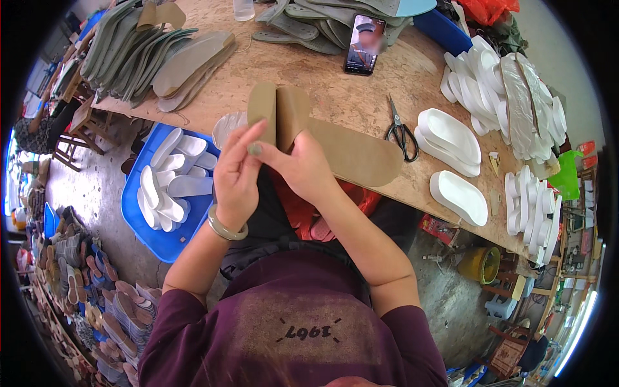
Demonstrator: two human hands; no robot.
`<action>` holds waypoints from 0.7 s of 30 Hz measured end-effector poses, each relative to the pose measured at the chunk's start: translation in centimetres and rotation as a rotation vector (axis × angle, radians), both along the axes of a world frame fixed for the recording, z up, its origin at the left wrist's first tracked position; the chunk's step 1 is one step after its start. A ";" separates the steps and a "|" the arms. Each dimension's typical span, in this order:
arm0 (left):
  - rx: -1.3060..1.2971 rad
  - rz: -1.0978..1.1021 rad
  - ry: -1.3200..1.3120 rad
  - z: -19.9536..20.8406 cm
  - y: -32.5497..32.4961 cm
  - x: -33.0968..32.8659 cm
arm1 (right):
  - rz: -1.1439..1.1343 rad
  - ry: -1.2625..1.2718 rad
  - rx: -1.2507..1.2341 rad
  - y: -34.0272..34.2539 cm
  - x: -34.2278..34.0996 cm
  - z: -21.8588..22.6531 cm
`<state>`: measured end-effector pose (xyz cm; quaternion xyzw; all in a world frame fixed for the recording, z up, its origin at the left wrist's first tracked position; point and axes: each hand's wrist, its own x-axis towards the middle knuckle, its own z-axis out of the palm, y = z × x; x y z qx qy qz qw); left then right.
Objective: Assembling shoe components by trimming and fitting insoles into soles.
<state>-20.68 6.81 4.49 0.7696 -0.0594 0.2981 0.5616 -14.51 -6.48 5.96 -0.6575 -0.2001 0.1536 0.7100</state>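
Note:
In front of my body, both hands work at a brown insole [262, 106] that stands up in two rounded flaps with a dark gap between them. My left hand [236, 173] has its fingers closed at the lower left flap, and its fingertips meet my right thumb. From the other side, my right hand [303, 164] grips the base of the right flap; its fingers are partly hidden behind it. A flat brown insole [361, 155] lies on the table just right of my right hand. Black-handled scissors [403, 137] rest beyond it.
White shoe soles [459, 197] lie at the table's right, with more piled behind. A blue tray [151, 235] of white soles sits left, below the table edge. Grey insoles [122, 58] are stacked far left. A phone [365, 45] leans against another insole stack [303, 29].

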 end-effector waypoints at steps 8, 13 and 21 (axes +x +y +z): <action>-0.608 0.101 0.120 1.2 5.3 2.5 | -0.158 0.107 0.097 0.7 4.9 -1.0; -0.768 0.126 0.014 1.8 16.5 7.2 | -0.155 0.508 0.641 0.2 7.8 -1.1; -0.466 0.328 -0.096 8.9 30.6 6.5 | -0.395 0.611 0.699 -6.2 11.9 -5.1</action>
